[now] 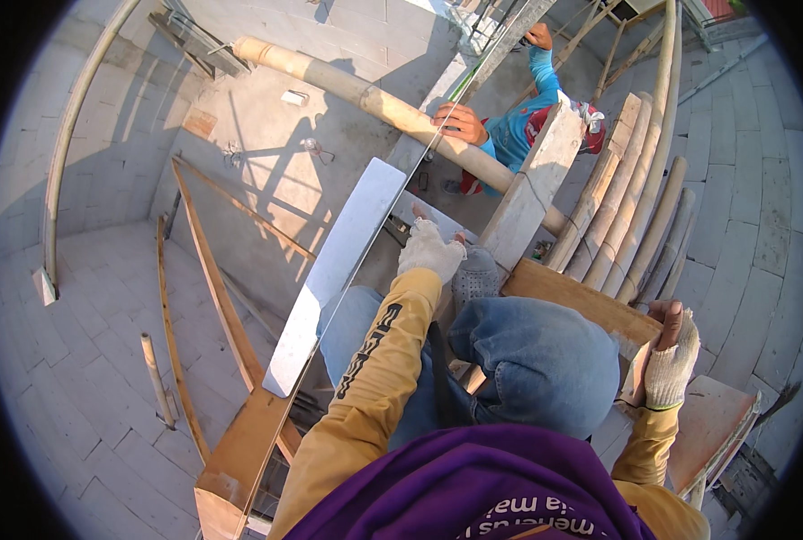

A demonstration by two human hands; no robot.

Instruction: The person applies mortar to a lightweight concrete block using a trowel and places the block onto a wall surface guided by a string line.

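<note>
My left hand (431, 249), in a white knit fingerless glove, reaches forward beside my knee. Its index finger is stretched out and its thumb stands apart; I see nothing held in it. Just ahead of the fingers is a pale board edge (439, 214). A taut string (365, 247) runs past on the left, along a long grey-white block (337, 274). On the right, my gloved right hand (672, 360) grips the end of a brown wooden board (581, 301), thumb on top. The fingers beneath are partly hidden.
A co-worker in a blue shirt (514, 130) stands below, one hand on a thick bamboo pole (356, 85). More bamboo poles (622, 216) lie to the right beside a rough plank (532, 184). Wooden forms (239, 450) and slanting timbers (212, 270) stand left, above a deep drop to the floor (266, 162).
</note>
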